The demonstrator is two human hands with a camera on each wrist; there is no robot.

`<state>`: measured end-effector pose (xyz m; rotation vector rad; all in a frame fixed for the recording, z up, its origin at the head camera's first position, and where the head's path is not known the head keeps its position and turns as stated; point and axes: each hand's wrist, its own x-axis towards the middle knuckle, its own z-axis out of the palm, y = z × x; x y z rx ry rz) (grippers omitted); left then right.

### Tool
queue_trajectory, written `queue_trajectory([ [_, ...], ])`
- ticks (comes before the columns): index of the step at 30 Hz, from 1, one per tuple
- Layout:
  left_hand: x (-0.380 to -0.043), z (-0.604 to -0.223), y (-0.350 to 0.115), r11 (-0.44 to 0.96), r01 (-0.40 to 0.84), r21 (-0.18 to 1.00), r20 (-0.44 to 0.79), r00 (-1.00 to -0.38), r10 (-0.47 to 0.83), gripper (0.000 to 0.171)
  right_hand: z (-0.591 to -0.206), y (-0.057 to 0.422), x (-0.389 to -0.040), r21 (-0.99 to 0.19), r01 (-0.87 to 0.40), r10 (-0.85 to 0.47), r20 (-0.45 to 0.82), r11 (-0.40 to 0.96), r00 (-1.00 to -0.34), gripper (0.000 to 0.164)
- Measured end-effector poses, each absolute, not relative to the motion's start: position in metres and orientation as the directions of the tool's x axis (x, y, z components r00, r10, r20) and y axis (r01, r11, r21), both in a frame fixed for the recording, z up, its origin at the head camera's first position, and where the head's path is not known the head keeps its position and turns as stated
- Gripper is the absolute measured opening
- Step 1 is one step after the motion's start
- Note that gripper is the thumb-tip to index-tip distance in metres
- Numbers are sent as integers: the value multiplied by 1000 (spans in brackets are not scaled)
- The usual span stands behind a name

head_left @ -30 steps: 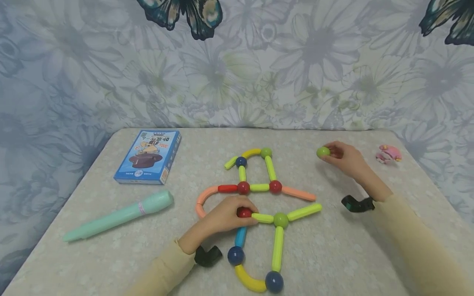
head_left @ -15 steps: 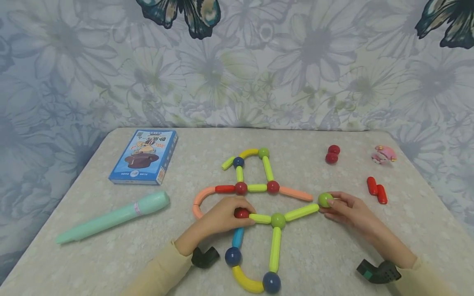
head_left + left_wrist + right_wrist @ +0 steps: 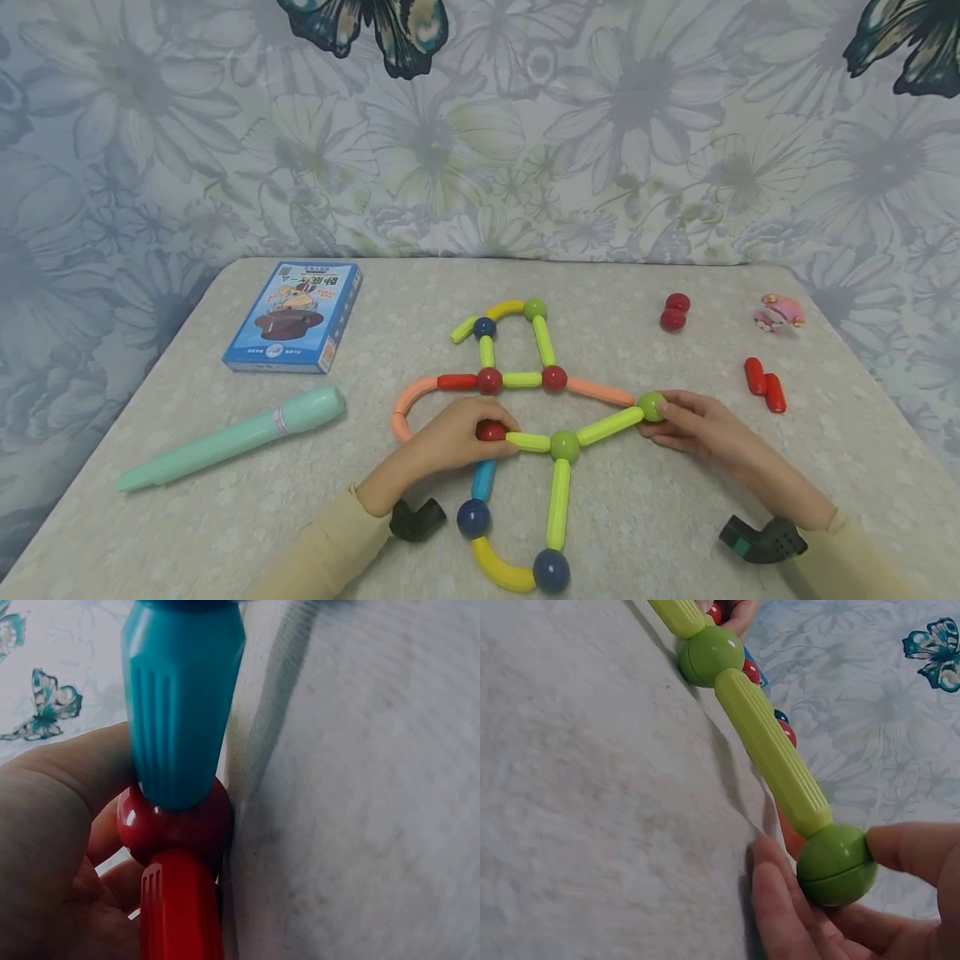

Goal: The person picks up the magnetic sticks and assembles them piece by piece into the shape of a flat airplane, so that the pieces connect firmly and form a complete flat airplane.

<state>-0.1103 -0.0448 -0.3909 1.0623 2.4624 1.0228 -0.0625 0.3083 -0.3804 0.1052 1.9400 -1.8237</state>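
A figure of magnetic rods and balls lies flat on the table. My left hand (image 3: pixel 450 433) holds a red ball (image 3: pixel 491 431) in it; the left wrist view shows a blue rod (image 3: pixel 184 705) and a red rod (image 3: pixel 180 907) meeting that ball. With thumb and fingers, my right hand (image 3: pixel 705 425) pinches a green ball (image 3: pixel 651 407) set against the end of a lime rod (image 3: pixel 611 427). The tip of an orange rod (image 3: pixel 600 390) comes close beside that ball. Another green ball (image 3: pixel 712 656) joins the lime rod's other end.
Two red balls (image 3: pixel 672 319), two short red rods (image 3: pixel 775 392) and a pink trinket (image 3: pixel 782 312) lie at the right. At the left are a blue box (image 3: pixel 292 317) and a mint-green, pen-shaped case (image 3: pixel 232 442). A patterned wall covering (image 3: pixel 480 167) rises behind the table (image 3: pixel 637 533).
My right hand has brought the green ball from the back right towards me and then left, against the lime rod's end. My left hand keeps its hold on the red ball.
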Motion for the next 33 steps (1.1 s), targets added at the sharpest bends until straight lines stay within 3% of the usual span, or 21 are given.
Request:
queue_trajectory([
  [10,-110,-391,-45,475,539,696,35,-686,727,19,-381,321,-77,-889,457,-525,-381,-18,-761,29],
  [33,-111,-392,-45,488,527,695,18,-692,722,21,-390,324,-86,-832,511,-572,-316,-216,-757,32],
])
